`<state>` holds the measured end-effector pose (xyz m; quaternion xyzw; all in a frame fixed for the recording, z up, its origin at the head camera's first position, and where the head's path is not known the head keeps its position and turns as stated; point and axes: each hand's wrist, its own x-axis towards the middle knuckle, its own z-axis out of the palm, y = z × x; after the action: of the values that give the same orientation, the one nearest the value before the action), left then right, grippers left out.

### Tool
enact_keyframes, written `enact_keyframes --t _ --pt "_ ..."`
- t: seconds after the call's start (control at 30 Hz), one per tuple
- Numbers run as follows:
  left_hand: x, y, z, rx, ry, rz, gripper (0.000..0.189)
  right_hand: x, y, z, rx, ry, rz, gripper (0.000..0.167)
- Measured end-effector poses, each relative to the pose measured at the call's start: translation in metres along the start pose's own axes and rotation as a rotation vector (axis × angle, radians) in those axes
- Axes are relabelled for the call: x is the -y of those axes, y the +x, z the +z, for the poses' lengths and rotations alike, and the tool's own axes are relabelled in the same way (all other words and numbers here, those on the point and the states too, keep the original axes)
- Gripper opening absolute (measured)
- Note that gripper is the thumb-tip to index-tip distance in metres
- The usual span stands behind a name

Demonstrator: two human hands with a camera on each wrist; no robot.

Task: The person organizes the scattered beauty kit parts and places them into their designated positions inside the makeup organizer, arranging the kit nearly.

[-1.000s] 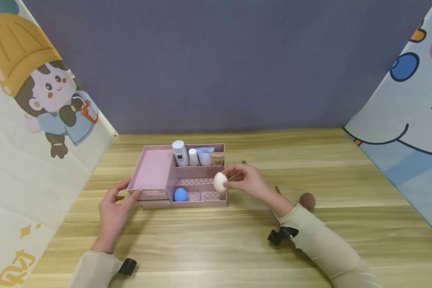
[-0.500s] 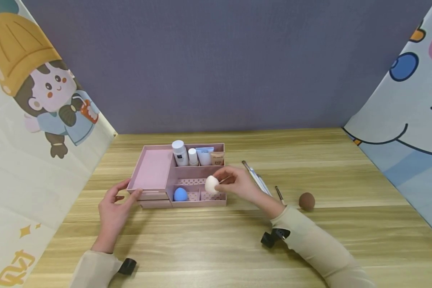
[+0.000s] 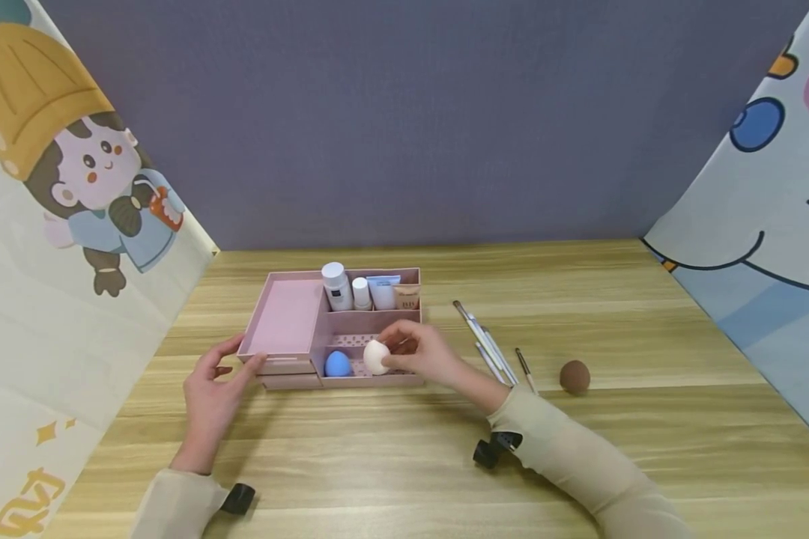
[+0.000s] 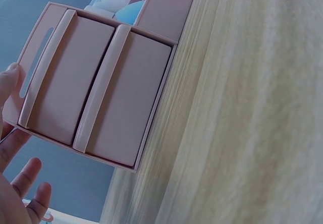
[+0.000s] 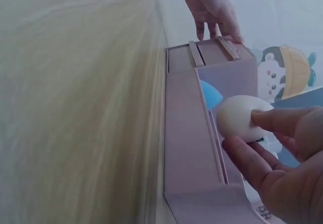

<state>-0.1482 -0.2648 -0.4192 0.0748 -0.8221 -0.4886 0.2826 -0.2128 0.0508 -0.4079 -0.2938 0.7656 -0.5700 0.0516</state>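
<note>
My right hand [image 3: 421, 352] pinches a cream makeup sponge [image 3: 375, 358] between thumb and fingers, over the front compartments of a pink desktop organizer [image 3: 371, 382]. Just left of it, a blue makeup sponge [image 3: 338, 364] sits in the front left compartment. In the right wrist view the cream sponge [image 5: 242, 117] is held above the organizer's front wall. My left hand [image 3: 216, 389] grips the organizer's front left corner, thumb on the upper rim and fingers at the side. The left wrist view shows the two shut drawers [image 4: 70, 82] beside that hand.
White bottles [image 3: 338, 288] and tubes [image 3: 384, 292] stand in the organizer's back compartment. Several makeup brushes [image 3: 488, 344] lie to the right on the wooden table [image 3: 377, 464], with a separate brush [image 3: 526, 370] and a brown ball-like sponge [image 3: 574, 377] farther right.
My right hand has moved left with the cream sponge, from the organizer's right edge to near the blue sponge. More of the brushes now shows. The left hand has stayed put.
</note>
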Motion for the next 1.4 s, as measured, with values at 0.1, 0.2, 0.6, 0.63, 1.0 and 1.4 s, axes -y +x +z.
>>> enact_keyframes --t 0.1,0.2,0.6,0.63,1.0,1.4 --pt "0.000 0.000 0.000 0.001 -0.005 0.001 0.041 0.001 0.003 0.005 0.004 -0.015 -0.022 0.026" --pt "0.000 0.000 0.001 0.002 -0.006 0.000 0.041 0.002 0.005 0.010 0.013 -0.026 -0.027 0.025" --pt "0.001 0.000 0.001 -0.009 0.001 0.002 0.039 -0.002 0.015 0.024 0.015 -0.111 -0.007 0.025" --pt "0.001 0.000 0.001 -0.008 0.001 0.003 0.039 -0.003 0.015 0.025 0.017 -0.121 -0.003 0.024" --pt "0.000 -0.001 0.000 -0.006 0.000 -0.003 0.037 -0.004 0.018 0.031 0.048 -0.174 0.049 0.024" --pt "0.001 -0.001 0.000 -0.018 0.004 0.014 0.037 0.003 0.020 0.031 0.082 -0.378 0.023 0.026"
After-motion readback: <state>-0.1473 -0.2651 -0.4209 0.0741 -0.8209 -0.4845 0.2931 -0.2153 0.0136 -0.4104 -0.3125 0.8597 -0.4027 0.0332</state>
